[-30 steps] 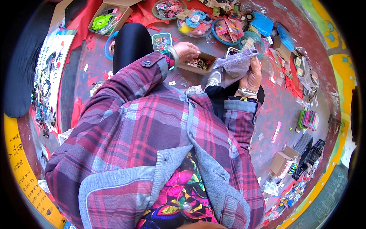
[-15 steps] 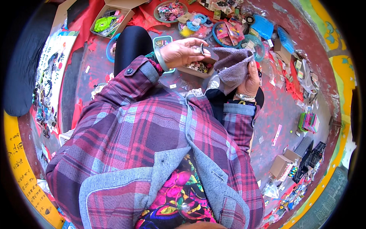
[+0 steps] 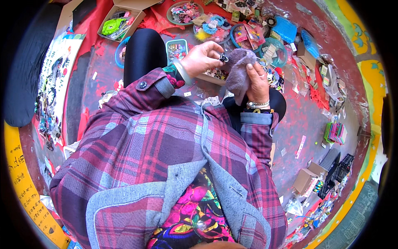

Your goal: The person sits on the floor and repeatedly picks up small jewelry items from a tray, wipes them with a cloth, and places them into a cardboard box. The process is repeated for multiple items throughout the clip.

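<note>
Between the fingertips of my left hand (image 3: 200, 60) is a small dark item (image 3: 224, 57) with a shiny patch; its exact kind is too small to make out. My right hand (image 3: 258, 85) grips a greyish-purple fuzzy cloth (image 3: 239, 74), bunched up with its thumb and fingers closed on it. The cloth's upper edge is right beside the dark item; whether they touch I cannot tell. Below both hands, partly hidden, sits a cardboard box (image 3: 212, 79) of small mixed pieces. A pale green tray (image 3: 177, 40) of small packets lies beyond my left wrist.
Round basins of hair accessories, including a pink-filled one (image 3: 185, 13) and a teal one (image 3: 277, 53), stand at the far side. An open carton (image 3: 120, 23) with a bright green item is far left. Colourful baskets (image 3: 335, 133) and a small brown box (image 3: 305, 181) are on the right.
My right hand has moved left and bunched the cloth, bringing it up to the dark item. My left hand has turned slightly; the dark item now shows a different side.
</note>
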`<control>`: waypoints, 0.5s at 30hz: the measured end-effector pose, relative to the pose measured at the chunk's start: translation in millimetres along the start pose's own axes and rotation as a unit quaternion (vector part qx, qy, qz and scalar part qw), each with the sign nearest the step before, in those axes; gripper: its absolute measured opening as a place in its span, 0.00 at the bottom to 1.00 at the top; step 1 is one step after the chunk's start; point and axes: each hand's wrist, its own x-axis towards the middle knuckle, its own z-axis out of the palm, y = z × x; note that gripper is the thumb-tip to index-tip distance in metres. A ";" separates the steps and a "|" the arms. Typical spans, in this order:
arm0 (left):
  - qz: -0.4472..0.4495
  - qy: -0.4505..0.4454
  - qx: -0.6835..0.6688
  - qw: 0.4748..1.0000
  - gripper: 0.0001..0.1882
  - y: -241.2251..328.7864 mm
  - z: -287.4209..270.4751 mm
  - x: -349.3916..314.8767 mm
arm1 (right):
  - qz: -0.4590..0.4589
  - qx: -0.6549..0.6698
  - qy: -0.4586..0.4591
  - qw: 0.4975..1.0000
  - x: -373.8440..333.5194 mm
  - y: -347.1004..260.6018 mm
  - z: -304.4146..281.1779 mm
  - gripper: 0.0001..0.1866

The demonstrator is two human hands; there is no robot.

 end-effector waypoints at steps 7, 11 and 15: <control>0.041 0.038 0.109 0.993 0.16 -30.7 8.4 3.6 | -0.021 -0.167 0.025 0.985 6.7 31.3 20.7 0.13; 0.051 0.066 0.199 0.976 0.16 -15.8 17.8 -3.1 | -0.064 -0.147 0.067 0.985 7.0 37.7 20.7 0.11; 0.107 0.051 0.289 0.950 0.16 -3.7 24.3 -8.5 | -0.030 -0.039 0.118 0.992 13.4 38.7 15.3 0.09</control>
